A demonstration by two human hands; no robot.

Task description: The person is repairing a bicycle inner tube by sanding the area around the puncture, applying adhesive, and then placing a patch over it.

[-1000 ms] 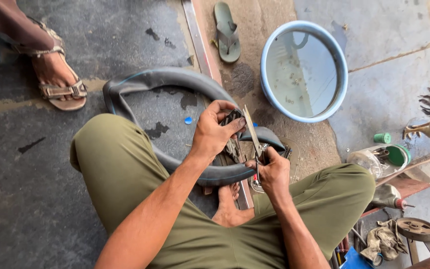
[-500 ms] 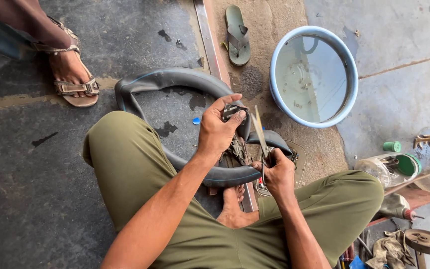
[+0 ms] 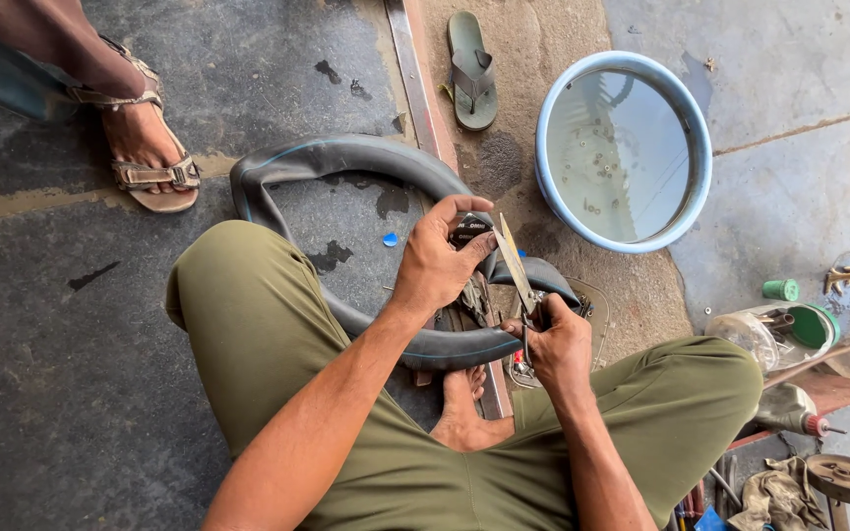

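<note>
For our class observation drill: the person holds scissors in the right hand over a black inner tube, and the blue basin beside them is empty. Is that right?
Not quite. The head view shows the basin holds water, not empty. The rest stands: the right hand holds scissors over the black inner tube.

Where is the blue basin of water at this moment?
In the head view, the blue basin stands on the ground at the upper right, beyond the right hand, with a green sandal lying to its left.

Small black label (image 3: 468, 228) under left thumb
</note>
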